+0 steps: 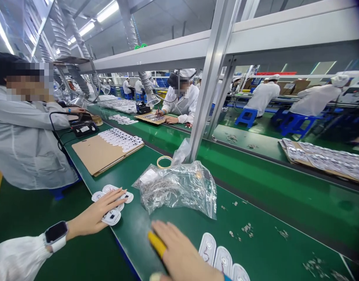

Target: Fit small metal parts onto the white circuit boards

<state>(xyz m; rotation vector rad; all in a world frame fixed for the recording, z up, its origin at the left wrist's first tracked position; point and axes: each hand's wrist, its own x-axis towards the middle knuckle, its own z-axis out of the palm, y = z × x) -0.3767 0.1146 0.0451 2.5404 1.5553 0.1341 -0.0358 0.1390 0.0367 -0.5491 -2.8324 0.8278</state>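
My left hand, with a watch on its wrist, lies flat over a small group of white oval plastic parts at the bench's near edge. Its fingers are stretched out on top of them and partly hide them. My right hand is open above the green bench, slightly blurred, with a yellow cover on one finger. Nothing shows in its fingers. Just right of it lie more white oval parts with thin dark wires. Ahead sits a clear plastic bag of small metal pieces.
Loose metal pieces are scattered at right. Behind the bag are a tape roll and an upright metal post. Cardboard bearing white parts lies farther left, near a standing co-worker. Another person works across the bench.
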